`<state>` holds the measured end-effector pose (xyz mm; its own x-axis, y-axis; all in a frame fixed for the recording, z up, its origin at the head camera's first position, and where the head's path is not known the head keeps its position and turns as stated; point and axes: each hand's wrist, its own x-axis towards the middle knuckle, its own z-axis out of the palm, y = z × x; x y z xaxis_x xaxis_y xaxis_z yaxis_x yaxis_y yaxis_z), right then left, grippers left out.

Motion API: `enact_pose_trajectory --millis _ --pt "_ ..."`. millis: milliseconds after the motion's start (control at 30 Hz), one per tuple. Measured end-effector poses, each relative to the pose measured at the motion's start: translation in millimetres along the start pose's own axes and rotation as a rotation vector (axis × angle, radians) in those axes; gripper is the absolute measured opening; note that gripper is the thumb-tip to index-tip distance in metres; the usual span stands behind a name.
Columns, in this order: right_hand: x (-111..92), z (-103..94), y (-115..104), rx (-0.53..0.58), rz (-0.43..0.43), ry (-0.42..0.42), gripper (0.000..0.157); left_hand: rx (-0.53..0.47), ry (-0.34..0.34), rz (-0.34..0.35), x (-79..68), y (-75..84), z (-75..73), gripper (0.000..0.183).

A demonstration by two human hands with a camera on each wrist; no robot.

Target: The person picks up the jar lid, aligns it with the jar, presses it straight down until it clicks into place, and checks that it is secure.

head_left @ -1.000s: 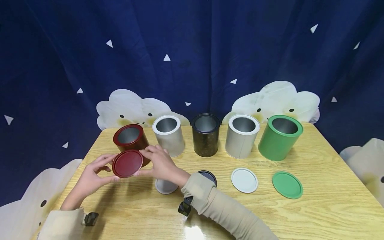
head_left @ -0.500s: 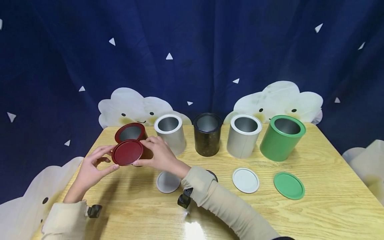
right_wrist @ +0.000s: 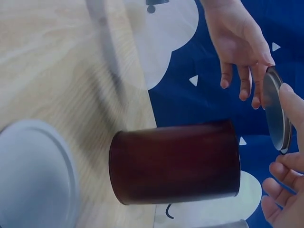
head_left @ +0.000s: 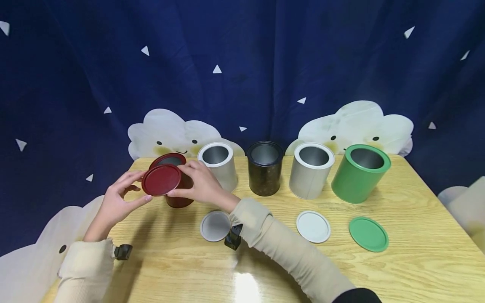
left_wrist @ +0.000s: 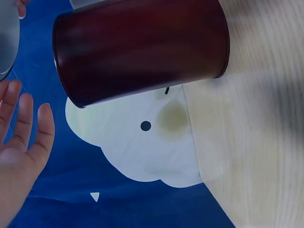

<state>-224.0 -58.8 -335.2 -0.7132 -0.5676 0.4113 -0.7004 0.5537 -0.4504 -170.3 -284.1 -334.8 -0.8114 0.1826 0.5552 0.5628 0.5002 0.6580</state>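
A dark red round lid [head_left: 161, 180] is held up between both hands, in front of and above the red can [head_left: 179, 201]. My left hand [head_left: 116, 205] pinches its left edge with thumb and fingers. At the right edge my right hand [head_left: 202, 184] grips it likewise. In the right wrist view the lid [right_wrist: 275, 111] hangs apart from the can's rim, its underside showing grey metal. The red can [right_wrist: 175, 164] stands upright, its opening partly covered by the lid in the head view. The left wrist view cuts off most of the lid [left_wrist: 7, 38].
Along the table's back stand a white can [head_left: 223, 172], a black can [head_left: 264, 172], another white can [head_left: 308, 174] and a green can [head_left: 358, 176], all uncovered. In front lie a grey-white lid [head_left: 215, 226], a white lid [head_left: 313, 227] and a green lid [head_left: 369, 234].
Both hands have raised the red lid and moved it back, so that it now overlaps the red can's opening in the head view. The head view has shifted slightly.
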Motion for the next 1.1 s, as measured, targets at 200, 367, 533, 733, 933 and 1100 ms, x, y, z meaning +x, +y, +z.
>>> enact_pose_trajectory --millis 200,367,533,733,933,1100 --pt "12.0 -1.7 5.5 -0.003 -0.022 0.018 0.068 0.058 0.005 -0.004 12.7 14.0 -1.1 0.055" --pt "20.4 -3.6 7.7 0.066 -0.040 0.029 0.067 0.066 0.002 -0.026 17.7 11.3 -2.9 0.053" --pt "28.8 -6.0 11.4 0.057 -0.041 -0.003 0.068 0.082 -0.011 -0.053 21.5 12.6 -3.2 0.052" --pt "39.0 -9.2 18.1 0.007 -0.038 -0.060 0.070 0.091 -0.029 -0.095 28.3 1.4 -3.0 0.052" --pt "47.1 -8.2 25.5 -0.042 -0.044 -0.086 0.068 0.113 -0.051 -0.143 32.1 -32.4 -2.3 0.055" --pt "53.0 -4.5 30.7 -0.099 -0.014 -0.099 0.067 0.117 -0.056 -0.187 34.7 -45.7 0.7 0.056"
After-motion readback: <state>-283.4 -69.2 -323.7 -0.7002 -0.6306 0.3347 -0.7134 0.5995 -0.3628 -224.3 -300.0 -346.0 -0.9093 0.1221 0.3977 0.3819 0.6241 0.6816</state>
